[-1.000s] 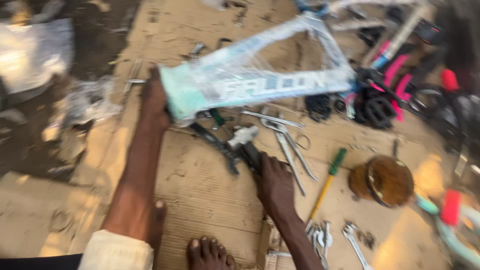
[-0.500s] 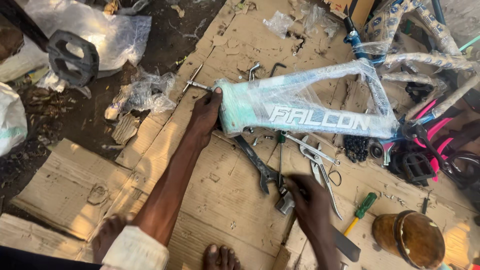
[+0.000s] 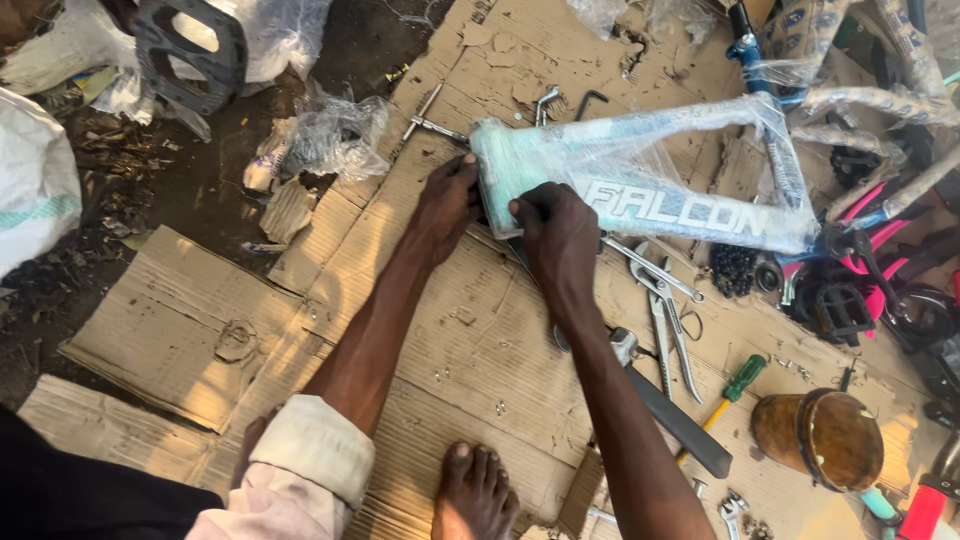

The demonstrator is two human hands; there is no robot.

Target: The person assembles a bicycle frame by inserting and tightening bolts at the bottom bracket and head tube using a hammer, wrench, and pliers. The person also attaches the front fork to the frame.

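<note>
Bike frame (image 3: 640, 190), wrapped in clear plastic, lies on cardboard (image 3: 480, 330). Left hand (image 3: 445, 205) and right hand (image 3: 560, 235) have fingers curled tight on its near end. Slick wrap could slip; loose pliers (image 3: 665, 310) nearby could snag.

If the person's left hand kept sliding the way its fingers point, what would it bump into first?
The left hand already touches the end of the plastic-wrapped bicycle frame, so the frame is first. If it slipped past that end, the metal T-shaped tool on the cardboard looks next, though depth is unclear.
</note>
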